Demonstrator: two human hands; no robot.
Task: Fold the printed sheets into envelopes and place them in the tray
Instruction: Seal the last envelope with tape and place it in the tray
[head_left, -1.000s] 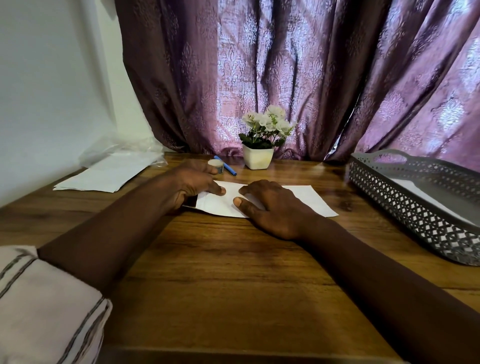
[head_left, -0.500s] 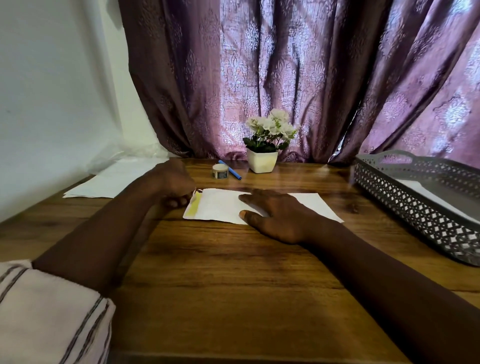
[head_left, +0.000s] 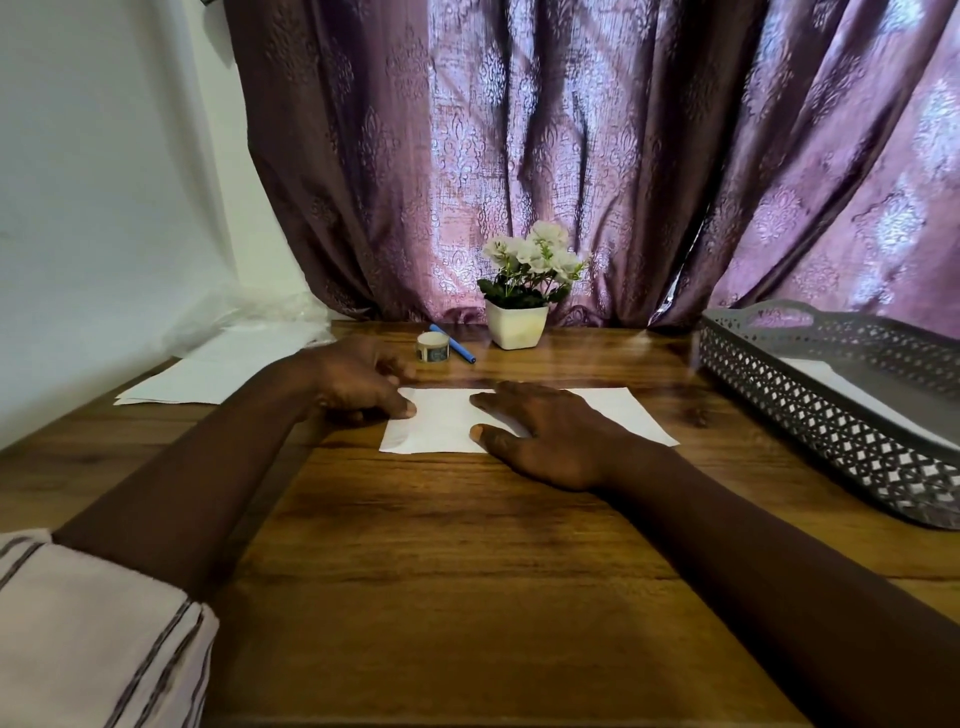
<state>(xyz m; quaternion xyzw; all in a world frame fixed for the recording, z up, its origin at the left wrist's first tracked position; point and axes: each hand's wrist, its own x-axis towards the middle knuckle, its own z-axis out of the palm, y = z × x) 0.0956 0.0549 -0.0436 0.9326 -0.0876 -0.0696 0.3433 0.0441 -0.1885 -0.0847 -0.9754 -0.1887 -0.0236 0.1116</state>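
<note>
A heavy purple patterned curtain (head_left: 571, 156) hangs beyond both hands, behind the brown wood-grain surface (head_left: 467, 571) that carries everything. Well off to the right of the right hand (head_left: 550, 436) sits a grey plastic tray with lattice-cut walls (head_left: 810, 415); a white sheet lies inside it. Off to the left of the left hand (head_left: 358, 379) lies a loose stack of white paper sheets (head_left: 208, 374), with crumpled clear plastic beyond it.

The folded white paper sheet (head_left: 447, 421) lies flat on the surface under both hands. The right hand rests on its middle, palm down, fingers spread and flat, pressing it to the surface and gripping nothing. The left hand sits at the sheet's left end with fingers loosely curled and the thumb tip touching the paper; it closes on nothing.

Beyond the hands, near the curtain, stands a small white square pot of white artificial flowers (head_left: 519, 312). Just left of the pot lies a blue pen (head_left: 453, 344), and touching it stands a small roll of tape (head_left: 432, 347), just beyond the left hand.
</note>
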